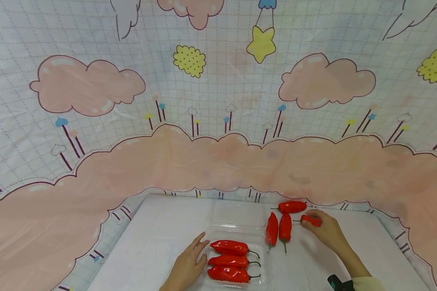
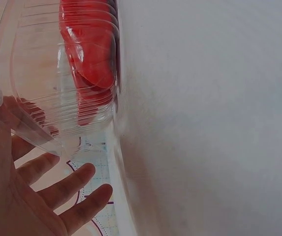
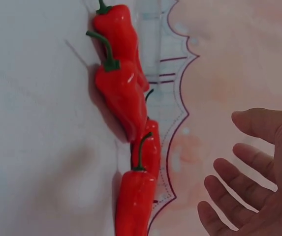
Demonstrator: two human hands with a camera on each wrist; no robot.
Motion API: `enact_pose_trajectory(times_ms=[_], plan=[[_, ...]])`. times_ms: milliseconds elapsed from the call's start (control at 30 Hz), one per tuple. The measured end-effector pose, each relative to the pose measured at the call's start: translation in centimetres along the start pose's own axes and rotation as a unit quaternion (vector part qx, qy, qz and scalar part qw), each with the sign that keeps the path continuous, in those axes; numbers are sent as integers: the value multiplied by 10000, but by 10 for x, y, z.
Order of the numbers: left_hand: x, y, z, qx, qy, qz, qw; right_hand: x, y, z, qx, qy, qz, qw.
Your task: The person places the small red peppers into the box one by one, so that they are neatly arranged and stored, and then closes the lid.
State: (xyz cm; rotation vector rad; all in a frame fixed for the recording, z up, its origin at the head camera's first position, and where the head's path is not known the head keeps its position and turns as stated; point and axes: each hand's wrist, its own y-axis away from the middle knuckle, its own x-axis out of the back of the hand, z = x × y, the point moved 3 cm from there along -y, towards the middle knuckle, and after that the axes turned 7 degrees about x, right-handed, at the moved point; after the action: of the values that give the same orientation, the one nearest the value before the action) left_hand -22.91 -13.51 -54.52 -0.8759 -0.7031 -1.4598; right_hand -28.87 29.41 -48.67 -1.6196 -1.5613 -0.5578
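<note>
Three red peppers (image 1: 228, 275) with green stems lie side by side in a clear plastic box (image 1: 265, 258), its lid (image 1: 236, 214) folded back. My left hand (image 1: 187, 262) is at the box's left side; the left wrist view shows its fingers (image 2: 64, 191) spread, partly behind the clear plastic. On the right, my right hand (image 1: 327, 228) reaches over a red pepper (image 1: 310, 221) and hides part of it. In the right wrist view the right hand (image 3: 264, 196) has its fingers apart, with a gap to the nearest pepper (image 3: 136, 204).
Two peppers (image 1: 285, 227) lie lengthwise right of the box, and another pepper (image 1: 292, 207) lies crosswise behind them. All stand on a white table (image 1: 149, 230). A cloth (image 1: 204, 161) printed with clouds and stars hangs behind the table.
</note>
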Motion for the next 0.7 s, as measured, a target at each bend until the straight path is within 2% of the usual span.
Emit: enact_pose_trajectory(times_ms=[233,700], plan=[[1,0,0,-105,-2,46,9999,5,-6,8,-5,197,-205,9996],[2,0,0,-41,-94,-61,9999,-1,-22,35,-38,389,-540,9978]])
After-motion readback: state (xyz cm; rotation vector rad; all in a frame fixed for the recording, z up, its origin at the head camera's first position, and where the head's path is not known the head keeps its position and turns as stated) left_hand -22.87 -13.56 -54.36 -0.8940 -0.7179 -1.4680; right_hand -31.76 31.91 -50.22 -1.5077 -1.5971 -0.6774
